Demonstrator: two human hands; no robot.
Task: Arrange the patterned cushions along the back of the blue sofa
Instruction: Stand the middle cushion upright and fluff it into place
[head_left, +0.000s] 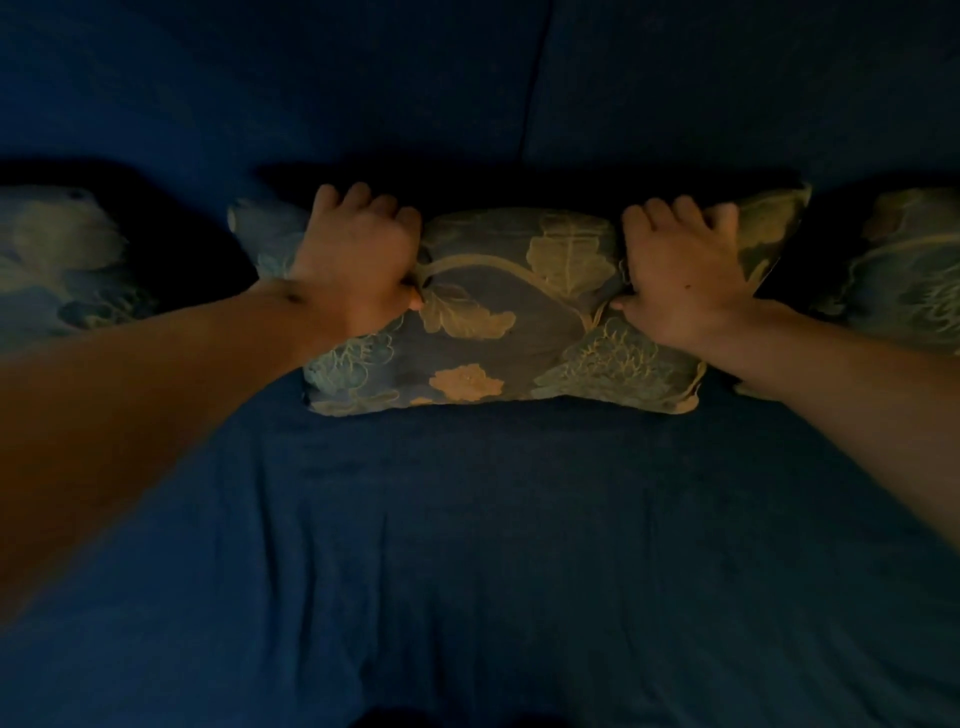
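A patterned cushion (514, 312), grey-blue with yellow leaves and flowers, stands on the seat of the blue sofa (493, 545) against its backrest (727, 88). My left hand (358, 260) grips the cushion's left part, fingers over its top edge and thumb pressed into its front. On the right part, my right hand (680, 270) holds it the same way. A second patterned cushion (67, 260) leans at the far left, and a third patterned cushion (904, 270) at the far right.
The light is dim. A vertical seam (535, 88) splits the backrest above the middle cushion. Dark gaps separate the three cushions. The wide blue seat stretches toward me in front of them.
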